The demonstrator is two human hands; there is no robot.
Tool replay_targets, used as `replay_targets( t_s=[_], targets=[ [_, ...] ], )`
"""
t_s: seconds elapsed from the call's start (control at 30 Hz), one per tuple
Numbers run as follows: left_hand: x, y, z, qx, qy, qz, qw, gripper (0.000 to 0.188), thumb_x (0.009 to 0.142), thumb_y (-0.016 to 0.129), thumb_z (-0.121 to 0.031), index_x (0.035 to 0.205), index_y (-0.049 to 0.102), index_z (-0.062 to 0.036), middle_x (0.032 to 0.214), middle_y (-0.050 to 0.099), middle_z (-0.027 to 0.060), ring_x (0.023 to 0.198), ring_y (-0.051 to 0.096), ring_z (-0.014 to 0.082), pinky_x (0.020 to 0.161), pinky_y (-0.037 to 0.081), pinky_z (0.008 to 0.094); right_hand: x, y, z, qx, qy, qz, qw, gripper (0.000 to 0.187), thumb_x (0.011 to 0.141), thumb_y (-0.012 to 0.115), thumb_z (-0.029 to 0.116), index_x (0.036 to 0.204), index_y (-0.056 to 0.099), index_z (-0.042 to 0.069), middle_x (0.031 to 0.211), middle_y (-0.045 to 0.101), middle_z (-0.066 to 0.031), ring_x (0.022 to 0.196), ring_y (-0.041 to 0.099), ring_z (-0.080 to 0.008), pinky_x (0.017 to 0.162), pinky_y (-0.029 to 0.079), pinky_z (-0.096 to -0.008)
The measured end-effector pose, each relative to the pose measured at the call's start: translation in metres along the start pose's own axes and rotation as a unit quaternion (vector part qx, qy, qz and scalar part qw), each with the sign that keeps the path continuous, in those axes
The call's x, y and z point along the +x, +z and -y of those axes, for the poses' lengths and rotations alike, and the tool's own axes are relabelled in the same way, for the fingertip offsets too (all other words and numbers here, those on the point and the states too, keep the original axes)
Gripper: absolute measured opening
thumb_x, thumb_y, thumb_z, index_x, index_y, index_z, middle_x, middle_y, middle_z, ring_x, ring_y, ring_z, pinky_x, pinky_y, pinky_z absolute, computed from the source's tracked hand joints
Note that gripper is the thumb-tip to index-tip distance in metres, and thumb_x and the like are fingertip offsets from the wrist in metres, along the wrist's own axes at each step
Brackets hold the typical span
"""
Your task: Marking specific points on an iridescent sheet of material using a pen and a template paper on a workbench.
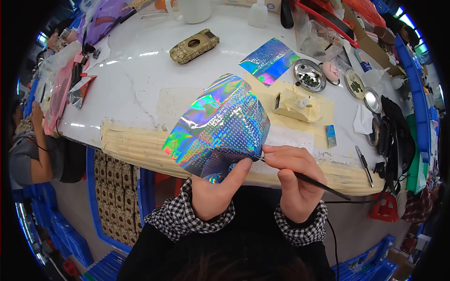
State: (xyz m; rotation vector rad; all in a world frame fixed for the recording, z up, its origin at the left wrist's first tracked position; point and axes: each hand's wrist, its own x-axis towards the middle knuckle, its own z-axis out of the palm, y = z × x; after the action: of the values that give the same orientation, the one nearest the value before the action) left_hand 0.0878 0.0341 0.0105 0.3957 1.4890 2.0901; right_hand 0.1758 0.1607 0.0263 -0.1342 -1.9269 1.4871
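At a white table [126,93], the left hand [213,196] pinches a foil sheet [229,114], apparently steadying it, while the right hand [295,189] grips a black tool [323,185] at its near edge.

We see bright, fairly even light, with white glare streaking the glossy tabletop [133,82] and rainbow reflections across the holographic sheet [225,117]. Toward the black fisheye border, we find shapes bent.
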Motion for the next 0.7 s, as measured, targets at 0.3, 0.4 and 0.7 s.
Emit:
replay_targets(
  t_s=[0.3,0.4,0.7],
  targets=[
    [-0.0003,-0.0021,0.001,-0.002,0.001,0.013,1.0,0.025,0.079,0.064,0.002,0.103,0.056,0.0025,0.098,0.061,0.0073,0.089,0.059,0.0139,0.078,0.047,0.0274,0.0017,-0.0045,-0.002,0.097,0.09,0.005,0.991,0.015,0.089,0.054,0.007,0.094,0.064,-0.003,0.098,0.063,-0.0163,0.092,0.059,-0.022,0.082,0.045,-0.0313],
    [0.0,-0.001,-0.0014,-0.007,0.005,0.026,1.0,0.024,0.08,0.063,0.002,0.103,0.056,0.0026,0.098,0.061,0.0074,0.09,0.059,0.0141,0.078,0.047,0.0273,0.0017,-0.0043,-0.0016,0.122,0.103,0.0,0.987,0.016,0.089,0.053,0.007,0.094,0.064,-0.004,0.098,0.063,-0.0163,0.092,0.059,-0.0217,0.082,0.045,-0.031],
    [-0.0001,-0.0043,-0.0015,-0.006,-0.005,0.033,0.999,0.022,0.081,0.063,0.001,0.102,0.057,0.0025,0.097,0.061,0.0065,0.089,0.058,0.0134,0.078,0.046,0.0266,0.0013,-0.0045,-0.0033,0.112,0.09,0.009,0.99,0.017,0.089,0.053,0.009,0.093,0.064,-0.003,0.097,0.064,-0.0155,0.092,0.059,-0.0227,0.082,0.045,-0.0322]
  ],
)
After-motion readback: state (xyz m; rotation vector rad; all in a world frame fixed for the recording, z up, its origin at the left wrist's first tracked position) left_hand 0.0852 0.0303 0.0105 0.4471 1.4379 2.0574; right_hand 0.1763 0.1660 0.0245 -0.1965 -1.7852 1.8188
